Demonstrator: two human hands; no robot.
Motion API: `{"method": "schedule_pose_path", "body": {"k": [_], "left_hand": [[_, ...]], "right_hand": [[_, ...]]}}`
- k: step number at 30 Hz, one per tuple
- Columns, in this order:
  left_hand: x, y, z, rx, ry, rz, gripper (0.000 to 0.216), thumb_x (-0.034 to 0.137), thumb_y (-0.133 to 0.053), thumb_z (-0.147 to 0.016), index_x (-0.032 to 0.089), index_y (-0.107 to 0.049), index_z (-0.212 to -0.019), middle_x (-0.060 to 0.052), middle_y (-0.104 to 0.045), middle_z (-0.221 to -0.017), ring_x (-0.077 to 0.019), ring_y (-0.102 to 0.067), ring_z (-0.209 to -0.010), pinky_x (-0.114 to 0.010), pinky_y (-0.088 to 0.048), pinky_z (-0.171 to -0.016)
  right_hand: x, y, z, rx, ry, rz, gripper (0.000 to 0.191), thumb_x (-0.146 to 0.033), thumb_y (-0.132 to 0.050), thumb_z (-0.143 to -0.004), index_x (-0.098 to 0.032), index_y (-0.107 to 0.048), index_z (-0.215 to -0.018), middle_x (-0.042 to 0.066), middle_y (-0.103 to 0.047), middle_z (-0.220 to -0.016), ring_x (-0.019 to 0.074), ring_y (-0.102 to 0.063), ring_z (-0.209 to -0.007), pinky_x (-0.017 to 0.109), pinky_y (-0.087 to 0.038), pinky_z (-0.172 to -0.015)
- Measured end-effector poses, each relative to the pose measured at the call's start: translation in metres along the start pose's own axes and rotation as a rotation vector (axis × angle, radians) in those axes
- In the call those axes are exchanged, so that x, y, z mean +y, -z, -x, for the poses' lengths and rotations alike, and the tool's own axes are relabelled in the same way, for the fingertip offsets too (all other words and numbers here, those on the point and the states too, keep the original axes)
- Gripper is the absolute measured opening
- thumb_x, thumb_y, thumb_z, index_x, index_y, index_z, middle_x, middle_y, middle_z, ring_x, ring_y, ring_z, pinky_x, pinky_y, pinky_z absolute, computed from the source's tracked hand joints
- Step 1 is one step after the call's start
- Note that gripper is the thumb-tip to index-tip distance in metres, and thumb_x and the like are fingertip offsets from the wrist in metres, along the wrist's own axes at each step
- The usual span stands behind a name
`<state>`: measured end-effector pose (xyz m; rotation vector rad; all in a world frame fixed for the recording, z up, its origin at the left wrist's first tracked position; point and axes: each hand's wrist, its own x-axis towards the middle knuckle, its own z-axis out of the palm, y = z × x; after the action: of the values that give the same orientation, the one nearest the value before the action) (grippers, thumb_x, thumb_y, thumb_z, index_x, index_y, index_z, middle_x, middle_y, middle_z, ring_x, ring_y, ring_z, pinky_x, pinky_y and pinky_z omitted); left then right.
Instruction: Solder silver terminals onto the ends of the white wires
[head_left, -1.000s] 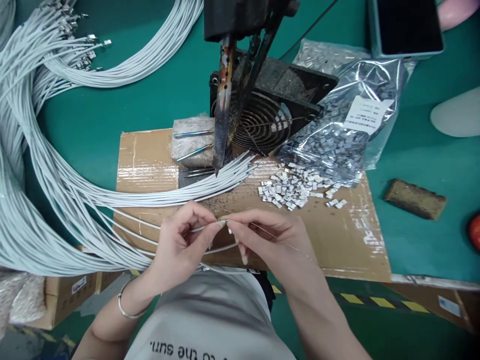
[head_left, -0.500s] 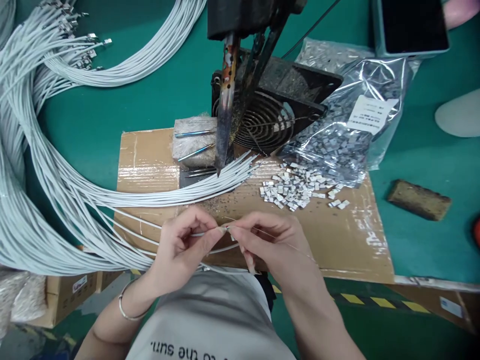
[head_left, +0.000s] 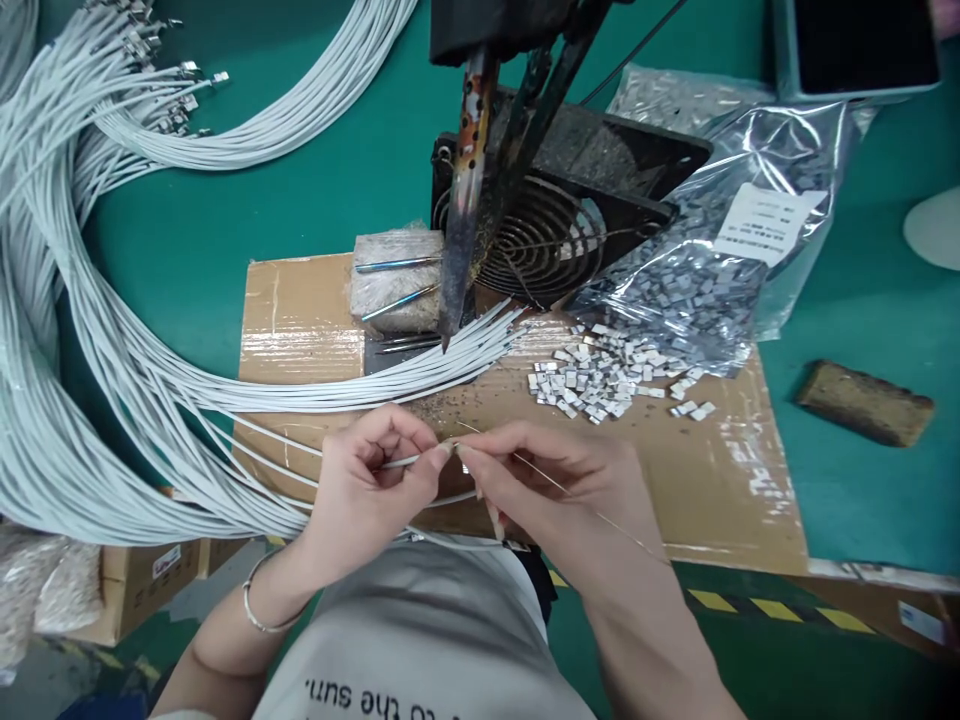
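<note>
My left hand (head_left: 367, 490) pinches the end of a thin white cable (head_left: 397, 461) over the front edge of a cardboard sheet (head_left: 720, 480). My right hand (head_left: 562, 490) meets it fingertip to fingertip, pinched on the cable tip and what looks like a tiny metal piece. A fine wire (head_left: 592, 510) runs across the back of my right hand. More white cables (head_left: 112, 400) sweep in from the left and lie fanned under a soldering iron tip (head_left: 457, 270).
A pile of small metal terminals (head_left: 592, 380) lies on the cardboard beside an open plastic bag (head_left: 712, 270) of them. A black fan (head_left: 555, 220) sits behind the iron. A brown sponge block (head_left: 866, 403) lies right on the green mat. A phone (head_left: 855, 45) is top right.
Both hands stay pinched together at the cable tip with only small finger shifts. The camera view has drifted slightly, so the scene sits a little to the right.
</note>
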<state>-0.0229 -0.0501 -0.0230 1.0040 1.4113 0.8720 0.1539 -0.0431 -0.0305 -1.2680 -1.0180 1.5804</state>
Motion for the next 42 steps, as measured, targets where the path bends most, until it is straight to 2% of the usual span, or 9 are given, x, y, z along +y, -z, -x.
{"method": "schedule_pose_path", "body": {"k": [6,8,11,13,17,23,31,37,42], "left_hand": [[0.000,-0.007,0.007,0.034,-0.059,-0.004,0.022,0.026,-0.074,-0.099,0.018,-0.067,-0.080,0.004,-0.055,-0.058,-0.0081,-0.041,-0.051,-0.020,-0.031,-0.047],[0.000,-0.007,0.009,0.029,-0.039,0.056,0.025,0.030,-0.072,-0.103,0.018,-0.067,-0.081,0.003,-0.059,-0.062,-0.0085,-0.043,-0.052,-0.021,-0.034,-0.049],[0.002,-0.004,0.006,-0.027,0.006,0.175,0.027,0.033,-0.074,-0.104,0.019,-0.068,-0.082,0.003,-0.061,-0.063,-0.0076,-0.041,-0.052,-0.020,-0.035,-0.049],[0.005,0.000,0.002,-0.065,0.030,0.252,0.023,0.033,-0.078,-0.102,0.019,-0.070,-0.086,0.005,-0.058,-0.060,-0.0068,-0.038,-0.050,-0.019,-0.034,-0.048],[0.009,0.006,-0.005,-0.093,0.118,0.318,0.020,0.035,-0.084,-0.097,0.019,-0.075,-0.089,0.006,-0.056,-0.059,-0.0067,-0.039,-0.048,-0.020,-0.035,-0.048],[0.011,0.005,-0.009,-0.043,0.127,0.233,0.014,0.026,-0.084,-0.091,0.018,-0.076,-0.082,0.005,-0.058,-0.058,-0.0067,-0.041,-0.050,-0.019,-0.034,-0.048],[0.016,0.000,-0.009,-0.023,0.107,0.193,0.014,0.014,-0.082,-0.083,0.018,-0.070,-0.076,0.007,-0.057,-0.054,-0.0047,-0.040,-0.047,-0.016,-0.031,-0.045],[0.013,-0.002,-0.008,0.026,0.090,0.180,0.012,0.011,-0.080,-0.084,0.017,-0.073,-0.077,0.007,-0.059,-0.053,-0.0033,-0.042,-0.045,-0.013,-0.032,-0.045],[0.017,-0.001,-0.011,0.050,0.075,0.158,0.013,0.011,-0.082,-0.082,0.018,-0.074,-0.074,0.007,-0.062,-0.051,-0.0035,-0.048,-0.043,-0.012,-0.036,-0.043]], "right_hand": [[0.003,-0.020,0.005,0.158,-0.045,-0.103,0.015,-0.028,-0.083,-0.088,-0.022,-0.082,-0.074,-0.004,-0.059,-0.051,0.0083,-0.046,-0.038,0.019,-0.037,-0.035],[0.009,-0.030,0.008,0.249,0.052,-0.078,0.017,-0.027,-0.083,-0.089,-0.022,-0.080,-0.073,-0.004,-0.060,-0.051,0.0088,-0.046,-0.037,0.020,-0.038,-0.034],[0.017,-0.040,0.012,0.351,0.272,0.074,0.013,-0.017,-0.079,-0.092,-0.023,-0.082,-0.082,-0.002,-0.069,-0.062,0.0116,-0.058,-0.048,0.023,-0.049,-0.043],[0.019,-0.041,0.014,0.368,0.389,0.198,0.016,-0.012,-0.078,-0.094,-0.026,-0.084,-0.090,-0.001,-0.071,-0.067,0.0127,-0.061,-0.054,0.026,-0.055,-0.051],[0.016,-0.032,0.013,0.318,0.464,0.302,0.027,-0.009,-0.078,-0.096,-0.033,-0.088,-0.106,-0.001,-0.074,-0.074,0.0141,-0.063,-0.058,0.029,-0.058,-0.057],[0.008,-0.006,0.003,0.092,0.392,0.231,0.038,-0.008,-0.075,-0.100,-0.039,-0.089,-0.117,-0.003,-0.076,-0.082,0.0096,-0.065,-0.064,0.021,-0.052,-0.056],[-0.005,0.000,-0.005,-0.006,0.381,0.290,0.036,-0.007,-0.073,-0.101,-0.035,-0.088,-0.117,-0.005,-0.074,-0.084,0.0088,-0.066,-0.071,0.020,-0.051,-0.060],[-0.002,-0.001,-0.002,0.089,0.406,0.356,0.027,-0.010,-0.073,-0.102,-0.033,-0.087,-0.107,-0.005,-0.079,-0.090,0.0095,-0.069,-0.074,0.021,-0.054,-0.066],[0.005,0.003,-0.001,0.246,0.301,0.273,0.018,-0.015,-0.079,-0.099,-0.031,-0.086,-0.094,-0.006,-0.077,-0.080,0.0091,-0.066,-0.065,0.020,-0.053,-0.060]]}}
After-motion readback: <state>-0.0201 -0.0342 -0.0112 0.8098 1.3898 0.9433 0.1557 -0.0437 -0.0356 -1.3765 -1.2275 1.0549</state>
